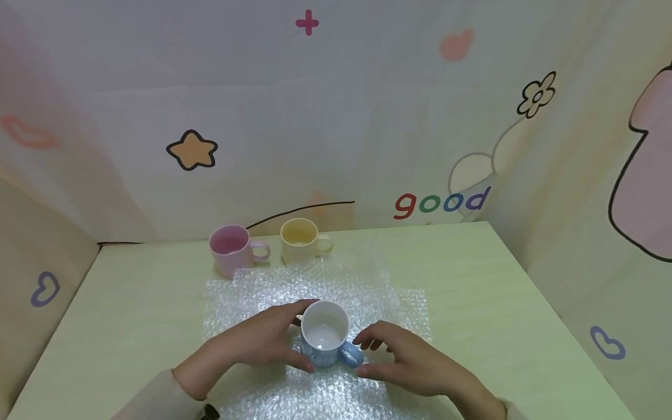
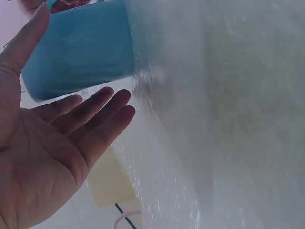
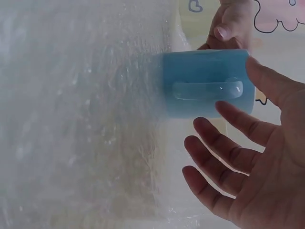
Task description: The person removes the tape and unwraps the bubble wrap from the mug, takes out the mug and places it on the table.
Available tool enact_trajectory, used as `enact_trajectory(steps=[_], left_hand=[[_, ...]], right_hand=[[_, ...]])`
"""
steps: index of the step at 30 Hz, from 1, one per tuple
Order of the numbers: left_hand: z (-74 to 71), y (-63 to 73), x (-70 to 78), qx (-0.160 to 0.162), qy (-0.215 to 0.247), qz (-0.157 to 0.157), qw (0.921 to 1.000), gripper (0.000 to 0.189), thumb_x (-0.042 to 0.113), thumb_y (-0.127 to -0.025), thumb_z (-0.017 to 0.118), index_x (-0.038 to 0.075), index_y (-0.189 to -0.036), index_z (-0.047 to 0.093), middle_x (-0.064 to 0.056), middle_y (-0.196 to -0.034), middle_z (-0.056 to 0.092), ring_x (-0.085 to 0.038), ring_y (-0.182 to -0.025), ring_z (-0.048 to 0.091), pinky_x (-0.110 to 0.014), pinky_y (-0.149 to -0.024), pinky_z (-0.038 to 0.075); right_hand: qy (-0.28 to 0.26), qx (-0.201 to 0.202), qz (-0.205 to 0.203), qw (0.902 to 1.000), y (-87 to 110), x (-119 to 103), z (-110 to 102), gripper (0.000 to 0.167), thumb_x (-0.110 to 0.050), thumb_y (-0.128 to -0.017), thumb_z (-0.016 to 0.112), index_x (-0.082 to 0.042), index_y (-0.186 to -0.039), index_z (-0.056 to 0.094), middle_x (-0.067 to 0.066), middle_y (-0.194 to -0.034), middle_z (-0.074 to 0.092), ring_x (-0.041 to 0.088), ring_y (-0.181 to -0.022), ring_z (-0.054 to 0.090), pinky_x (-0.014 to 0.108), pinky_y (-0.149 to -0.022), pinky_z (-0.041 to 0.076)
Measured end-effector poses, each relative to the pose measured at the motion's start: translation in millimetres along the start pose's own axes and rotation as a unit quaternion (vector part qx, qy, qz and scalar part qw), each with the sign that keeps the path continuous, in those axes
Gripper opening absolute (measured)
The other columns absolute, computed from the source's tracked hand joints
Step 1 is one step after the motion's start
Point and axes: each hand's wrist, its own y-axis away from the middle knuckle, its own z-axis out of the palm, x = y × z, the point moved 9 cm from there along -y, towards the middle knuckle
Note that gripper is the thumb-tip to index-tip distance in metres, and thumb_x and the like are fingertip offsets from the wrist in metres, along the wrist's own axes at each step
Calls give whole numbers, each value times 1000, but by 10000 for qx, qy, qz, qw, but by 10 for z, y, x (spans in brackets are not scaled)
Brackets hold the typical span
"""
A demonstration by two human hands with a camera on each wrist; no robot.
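A light-blue mug with a white inside (image 1: 325, 329) stands upright on a sheet of bubble wrap (image 1: 336, 396), its handle (image 1: 351, 353) toward the right hand. At the mug's left side is my left hand (image 1: 268, 335), thumb in front and fingers behind, with the fingers fairly straight in the left wrist view, close along the mug's wall. My right hand (image 1: 409, 356) is beside the handle, thumb and fingers spread apart. In the right wrist view the blue mug (image 3: 205, 69) shows between that thumb and the loosely extended fingers, which do not wrap round the handle.
A pink mug (image 1: 231, 256) stands at the back left of the pale table (image 1: 499, 280), a yellow mug (image 1: 298, 248) beside it. The bubble wrap reaches up to them. A printed curtain (image 1: 315, 128) hangs behind the table and along its sides.
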Motion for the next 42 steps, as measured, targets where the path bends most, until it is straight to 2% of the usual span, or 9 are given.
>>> enact_trajectory(steps=[4, 10, 16, 23, 29, 33, 37, 42], left_hand=[[42, -71, -6, 169, 97, -20, 9998, 94, 48, -65, 97, 26, -145, 52, 8, -130, 68, -18, -119, 67, -45, -102, 53], [49, -106, 13, 400, -30, -59, 9992, 89, 51, -62, 97, 25, -138, 57, 10, -122, 71, -13, -111, 67, -40, -95, 55], [19, -116, 49, 461, -157, -21, 9988, 88, 55, -62, 96, 24, -135, 59, 10, -119, 72, -11, -108, 68, -36, -92, 55], [-41, -96, 117, 478, -325, -97, 9983, 86, 54, -61, 97, 22, -132, 61, 6, -116, 75, -15, -106, 70, -37, -89, 56], [-133, -93, 253, 566, -529, -89, 9970, 84, 55, -60, 97, 22, -129, 62, 7, -114, 75, -15, -105, 70, -39, -87, 57], [-224, -111, 342, 637, -605, -146, 9960, 85, 54, -60, 97, 21, -130, 62, 6, -113, 75, -14, -104, 70, -40, -87, 57], [-296, -172, 383, 702, -566, -133, 9958, 84, 53, -60, 97, 21, -129, 62, 7, -111, 75, -11, -102, 69, -38, -86, 56], [-357, -273, 402, 768, -260, -145, 9966, 81, 49, -62, 97, 22, -129, 62, 9, -113, 74, -11, -103, 69, -39, -88, 56]], right_hand=[[-167, -106, -147, 9997, -44, -3, 57, 24, -43, -100, 67, -31, -120, 64, -11, -115, 67, 12, -107, 63, 27, -84, 55], [-408, -250, -303, 9984, -76, -15, 116, 14, -39, -105, 60, -28, -111, 65, -7, -108, 66, 7, -102, 63, 23, -78, 55], [-463, -237, -416, 9978, -85, -34, 122, 13, -38, -107, 57, -27, -107, 64, -7, -106, 65, 7, -103, 63, 23, -79, 55], [-441, -235, -318, 9982, -80, -55, 113, 17, -40, -107, 55, -26, -109, 64, -9, -109, 67, 8, -107, 64, 24, -84, 55], [-420, -238, -292, 9984, -49, -145, 13, 22, -38, -107, 55, -20, -114, 65, -4, -112, 69, 8, -107, 65, 25, -86, 56], [-412, -195, -215, 9987, -57, -174, -82, 21, -37, -107, 56, -22, -119, 65, -4, -116, 69, 8, -108, 64, 27, -89, 55], [-455, -112, -269, 9985, -83, -192, -181, 23, -34, -108, 56, -20, -124, 65, -3, -119, 70, 14, -112, 65, 28, -91, 56], [-687, -8, -266, 9973, -135, -168, -286, 24, -32, -108, 56, -17, -125, 63, 0, -125, 69, 27, -120, 66, 26, -93, 57]])
